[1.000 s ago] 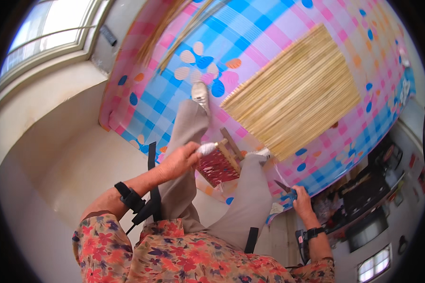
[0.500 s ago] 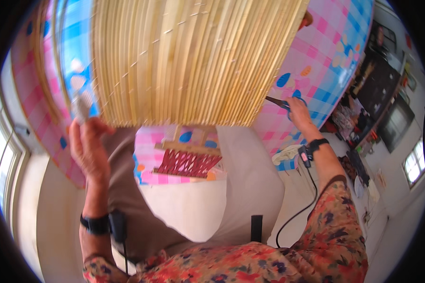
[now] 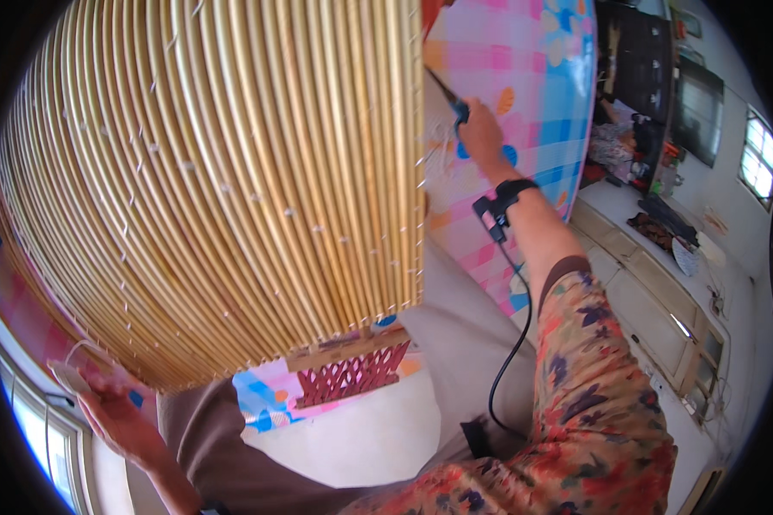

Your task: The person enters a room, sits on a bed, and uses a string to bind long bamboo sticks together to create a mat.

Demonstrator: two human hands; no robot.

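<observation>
A large mat of thin yellowish reeds (image 3: 232, 189), bound with rows of pale thread, rises close in front of me and slants across the left and middle. My right hand (image 3: 483, 137) is closed round scissors (image 3: 447, 92) with blue handles; their dark blades point up beside the mat's right edge. At its lower left corner my left hand (image 3: 120, 421) has its fingers stretched out, with a pale wrapping on one finger. A thin white loop shows near those fingertips. Whether that hand touches the mat I cannot tell.
Below the mat stands a wooden stool (image 3: 352, 373) with a red criss-cross woven seat. A pink and blue checked table cover (image 3: 524, 86) spreads behind on the right. Dark furniture with cloths lines the right wall. A window (image 3: 30, 412) is at the left. A black cable hangs from my right wrist.
The mat has swung left and tilted, its lower right corner now lower and nearer. My left hand has moved down and left; my right hand with the scissors has moved up and left.
</observation>
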